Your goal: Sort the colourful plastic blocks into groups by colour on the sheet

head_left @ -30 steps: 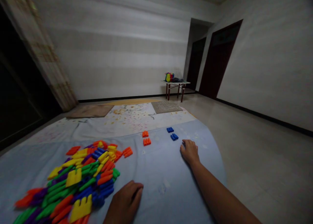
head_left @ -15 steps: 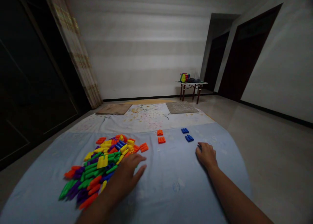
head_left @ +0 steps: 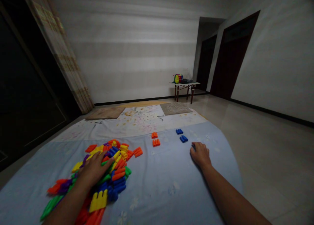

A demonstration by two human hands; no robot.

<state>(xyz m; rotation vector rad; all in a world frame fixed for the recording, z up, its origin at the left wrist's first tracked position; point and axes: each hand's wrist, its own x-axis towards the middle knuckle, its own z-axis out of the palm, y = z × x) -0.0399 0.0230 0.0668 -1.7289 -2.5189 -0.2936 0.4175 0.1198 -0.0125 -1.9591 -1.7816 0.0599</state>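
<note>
A pile of plastic building blocks in orange, yellow, green, blue and purple covers the left of the blue cloth. My left hand lies over its middle, thumb apart from the stretched fingers; its fingertips touch the blocks. Right of the pile, two orange blocks stand one behind the other. Farther right are two blue blocks, arranged likewise. Just beside these my right hand rests on the cloth, its fingers curled together. A small dark spot shows at its fingertips, too unclear to name.
A round table with a pale blue cloth is before me. Beyond lie a flowered cloth, a brown mat and a grey mat. A small side table with a colourful bag stands near the wall.
My left hand has moved left from the pile's right edge onto its middle. Blocks at the pile's near right side now show. The view has shifted slightly; my right hand stays by the blue blocks.
</note>
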